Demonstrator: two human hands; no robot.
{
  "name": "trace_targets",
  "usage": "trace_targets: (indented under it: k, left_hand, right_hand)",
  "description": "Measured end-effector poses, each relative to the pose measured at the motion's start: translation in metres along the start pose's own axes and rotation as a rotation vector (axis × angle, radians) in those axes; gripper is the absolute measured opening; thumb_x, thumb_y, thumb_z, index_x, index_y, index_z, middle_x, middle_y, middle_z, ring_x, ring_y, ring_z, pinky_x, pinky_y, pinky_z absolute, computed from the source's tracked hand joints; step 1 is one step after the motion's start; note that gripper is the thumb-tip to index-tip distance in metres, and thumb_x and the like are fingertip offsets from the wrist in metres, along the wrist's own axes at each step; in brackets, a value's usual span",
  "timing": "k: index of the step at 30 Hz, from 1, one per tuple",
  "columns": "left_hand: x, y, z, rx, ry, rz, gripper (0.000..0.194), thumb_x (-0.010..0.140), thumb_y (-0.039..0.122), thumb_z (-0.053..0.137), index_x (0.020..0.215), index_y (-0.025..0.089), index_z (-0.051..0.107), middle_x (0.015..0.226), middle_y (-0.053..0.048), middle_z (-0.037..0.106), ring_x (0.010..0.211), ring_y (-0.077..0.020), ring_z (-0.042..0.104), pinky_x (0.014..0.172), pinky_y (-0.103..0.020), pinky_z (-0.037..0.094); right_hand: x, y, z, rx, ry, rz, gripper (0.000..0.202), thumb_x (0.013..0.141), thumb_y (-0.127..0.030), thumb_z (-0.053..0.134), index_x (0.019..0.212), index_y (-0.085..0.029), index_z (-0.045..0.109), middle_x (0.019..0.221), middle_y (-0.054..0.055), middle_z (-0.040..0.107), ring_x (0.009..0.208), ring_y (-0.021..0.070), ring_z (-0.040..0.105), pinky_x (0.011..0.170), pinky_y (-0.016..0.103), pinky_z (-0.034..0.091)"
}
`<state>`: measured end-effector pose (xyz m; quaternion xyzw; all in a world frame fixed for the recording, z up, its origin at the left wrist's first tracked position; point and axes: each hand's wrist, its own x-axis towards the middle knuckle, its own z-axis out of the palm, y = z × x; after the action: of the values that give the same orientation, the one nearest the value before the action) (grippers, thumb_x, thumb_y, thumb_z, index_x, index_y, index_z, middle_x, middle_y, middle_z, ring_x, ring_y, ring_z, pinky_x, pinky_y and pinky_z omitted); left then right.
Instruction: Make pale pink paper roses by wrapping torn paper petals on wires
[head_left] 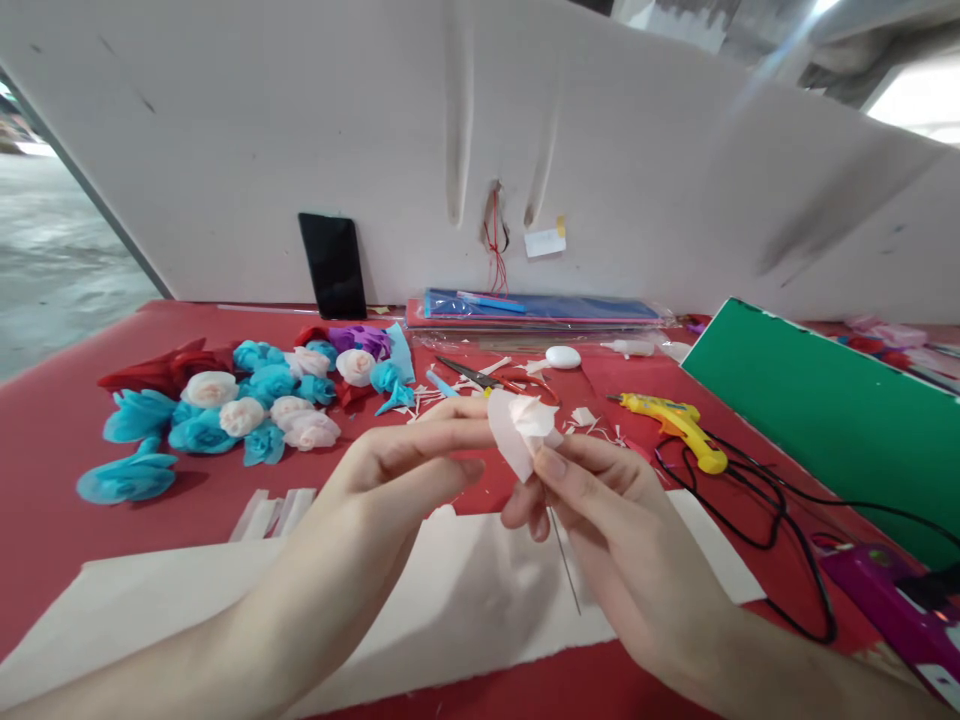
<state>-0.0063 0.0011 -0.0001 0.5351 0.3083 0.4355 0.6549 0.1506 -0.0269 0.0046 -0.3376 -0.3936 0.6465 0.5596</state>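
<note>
A pale pink paper flower (533, 418) on a thin wire stem is pinched at its base between the thumb and fingers of my right hand (611, 500). The wire slants down below my fingers. One wide petal flares out on the flower's left side. My left hand (397, 480) reaches in from the left, its fingers stretched out to that petal's edge. Its thumb stays apart from the fingers. Whether the left fingertips press on the petal from behind is hidden. Beneath both hands lies a large cream paper sheet (457, 590).
Finished blue, pink, red and purple paper flowers (274, 385) crowd the left of the red table. Scissors (480, 375) lie among paper scraps behind my hands. At right are a yellow glue gun (679, 425), its black cable, a green board (817, 430) and a purple power strip (892, 610).
</note>
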Motion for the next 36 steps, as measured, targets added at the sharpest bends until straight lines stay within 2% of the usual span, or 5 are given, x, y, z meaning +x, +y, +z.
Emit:
trace_targets:
  k: [3, 6, 13, 18, 36]
  left_hand:
    - [0.000, -0.001, 0.002, 0.037, -0.079, 0.006, 0.019, 0.091, 0.030, 0.058, 0.083, 0.026, 0.075, 0.081, 0.002, 0.065, 0.089, -0.0162, 0.057, 0.093, -0.025, 0.044]
    - [0.001, 0.000, 0.003, 0.062, -0.121, 0.004, 0.024, 0.094, 0.032, 0.057, 0.076, 0.024, 0.071, 0.075, 0.003, 0.062, 0.078, -0.0134, 0.056, 0.081, -0.021, 0.046]
    - [0.001, 0.000, 0.002, 0.100, -0.084, 0.001, 0.037, 0.093, 0.036, 0.058, 0.059, 0.023, 0.063, 0.067, 0.003, 0.062, 0.082, -0.0157, 0.057, 0.078, -0.020, 0.045]
    - [0.001, -0.001, 0.004, 0.070, -0.077, -0.004, 0.035, 0.093, 0.030, 0.058, 0.060, 0.022, 0.064, 0.065, 0.004, 0.064, 0.067, -0.0123, 0.055, 0.070, -0.018, 0.045]
    - [0.002, 0.010, 0.009, 0.128, -0.103, 0.004, 0.032, 0.090, 0.023, 0.059, 0.060, 0.022, 0.067, 0.062, 0.003, 0.065, 0.065, -0.0129, 0.058, 0.075, -0.021, 0.048]
  right_hand:
    - [0.000, -0.001, 0.000, 0.018, -0.009, -0.006, 0.017, 0.084, -0.028, 0.071, 0.069, -0.023, 0.078, 0.060, -0.002, 0.073, 0.057, 0.0054, 0.057, 0.057, 0.014, 0.044]
    - [0.000, -0.001, 0.000, -0.002, -0.003, -0.006, 0.018, 0.084, -0.028, 0.071, 0.068, -0.023, 0.078, 0.059, -0.001, 0.072, 0.058, 0.0066, 0.056, 0.057, 0.016, 0.044]
    - [-0.003, 0.001, 0.002, -0.028, -0.022, 0.022, 0.017, 0.086, -0.029, 0.070, 0.073, -0.024, 0.079, 0.058, -0.002, 0.070, 0.058, 0.0055, 0.053, 0.058, 0.014, 0.043]
    - [-0.003, 0.001, 0.002, -0.025, -0.030, 0.004, 0.015, 0.084, -0.030, 0.071, 0.073, -0.024, 0.079, 0.056, -0.001, 0.069, 0.056, 0.0066, 0.052, 0.058, 0.017, 0.043]
    - [-0.006, 0.004, -0.001, -0.019, -0.030, -0.001, 0.012, 0.082, -0.030, 0.073, 0.073, -0.025, 0.079, 0.055, -0.001, 0.069, 0.054, 0.0093, 0.056, 0.057, 0.021, 0.043]
